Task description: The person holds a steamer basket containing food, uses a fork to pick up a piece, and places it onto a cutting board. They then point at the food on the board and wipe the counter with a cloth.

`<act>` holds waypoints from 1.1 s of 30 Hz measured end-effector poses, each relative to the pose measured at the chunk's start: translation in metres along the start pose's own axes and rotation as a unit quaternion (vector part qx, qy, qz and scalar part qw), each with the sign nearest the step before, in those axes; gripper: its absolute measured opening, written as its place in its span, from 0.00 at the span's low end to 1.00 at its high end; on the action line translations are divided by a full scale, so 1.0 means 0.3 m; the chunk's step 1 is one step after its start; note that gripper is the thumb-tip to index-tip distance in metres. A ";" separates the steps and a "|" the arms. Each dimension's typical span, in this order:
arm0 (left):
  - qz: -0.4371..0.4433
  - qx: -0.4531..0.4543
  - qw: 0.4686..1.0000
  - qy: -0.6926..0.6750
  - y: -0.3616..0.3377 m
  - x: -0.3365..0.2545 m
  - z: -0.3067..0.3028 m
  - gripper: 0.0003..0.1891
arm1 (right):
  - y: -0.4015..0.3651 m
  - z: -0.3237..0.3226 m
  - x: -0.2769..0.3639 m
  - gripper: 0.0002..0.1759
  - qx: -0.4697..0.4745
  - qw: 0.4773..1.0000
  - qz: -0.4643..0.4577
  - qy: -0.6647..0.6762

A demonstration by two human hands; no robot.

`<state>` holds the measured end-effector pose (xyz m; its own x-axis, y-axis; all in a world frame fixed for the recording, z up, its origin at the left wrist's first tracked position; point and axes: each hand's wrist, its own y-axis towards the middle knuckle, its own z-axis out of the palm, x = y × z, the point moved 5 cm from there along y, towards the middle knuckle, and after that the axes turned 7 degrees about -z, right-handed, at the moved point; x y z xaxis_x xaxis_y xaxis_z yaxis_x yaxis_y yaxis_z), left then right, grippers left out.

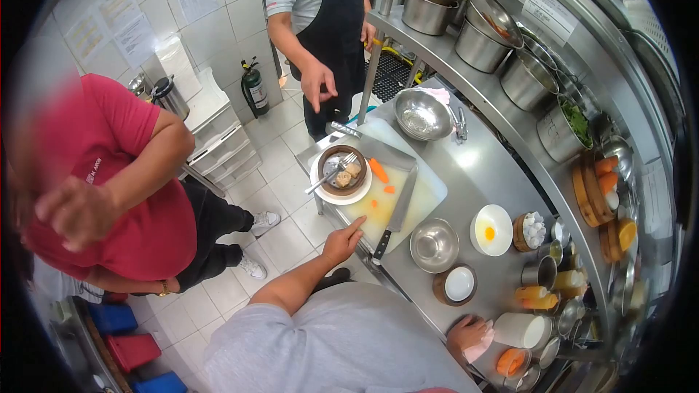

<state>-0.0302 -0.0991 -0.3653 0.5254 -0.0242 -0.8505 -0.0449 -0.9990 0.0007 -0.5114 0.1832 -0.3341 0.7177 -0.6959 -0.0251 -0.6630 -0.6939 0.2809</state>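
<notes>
My left hand (341, 245) reaches over the near edge of the cutting board (429, 185), its index finger stretched out and nothing held. Ahead of the fingertip lie small carrot pieces (374, 204). Beside it rests a large knife (397, 211) with a black handle. A bamboo steamer (325, 166) with dumplings (349, 173) and a fork (329, 173) sits on a white plate (349, 201). Down at the counter's near edge, my right hand (466, 335) is closed around a pale cloth (480, 346), beside a white container (518, 330).
A cleaver (378, 147) and a carrot (378, 169) lie on the board. Metal bowls (435, 245) and a white bowl with an egg yolk (491, 231) stand on the counter. Pots (429, 11) line the shelf. One person (320, 36) stands opposite, another (124, 175) at left.
</notes>
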 end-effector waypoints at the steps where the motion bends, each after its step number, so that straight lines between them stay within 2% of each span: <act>1: 0.003 0.000 1.000 0.002 -0.001 -0.003 -0.002 0.27 | 0.000 0.004 -0.003 0.26 0.000 1.000 0.000 0.000; 13: 0.006 0.000 1.000 0.011 -0.001 0.005 0.005 0.27 | 0.000 0.014 -0.017 0.25 0.021 1.000 -0.012 -0.002; 15: 0.005 -0.003 1.000 0.006 0.001 0.009 0.008 0.27 | -0.002 -0.007 -0.001 0.25 -0.012 0.999 -0.027 -0.014; 19: 0.011 -0.010 1.000 -0.001 0.001 0.010 0.007 0.27 | 0.000 -0.021 0.007 0.24 -0.004 0.999 -0.036 -0.015; 21: 0.008 -0.006 1.000 0.001 0.001 0.004 0.004 0.27 | -0.003 -0.017 0.007 0.24 -0.041 0.998 -0.039 -0.016; 24: 0.008 -0.001 1.000 0.001 0.001 0.009 0.004 0.27 | -0.001 -0.008 -0.002 0.24 -0.017 0.999 -0.031 -0.009; 27: 0.005 0.000 1.000 0.001 0.000 0.006 0.000 0.27 | -0.007 -0.020 0.011 0.24 -0.054 0.997 -0.036 -0.028; 33: -0.004 0.006 1.000 0.001 0.000 0.004 -0.001 0.27 | -0.005 -0.039 0.025 0.25 -0.037 0.999 -0.017 -0.017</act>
<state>-0.0294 -0.0992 -0.3662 0.5270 -0.0169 -0.8497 -0.0513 -0.9986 -0.0119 -0.5025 0.1812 -0.3234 0.7316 -0.6783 -0.0681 -0.6196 -0.7033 0.3485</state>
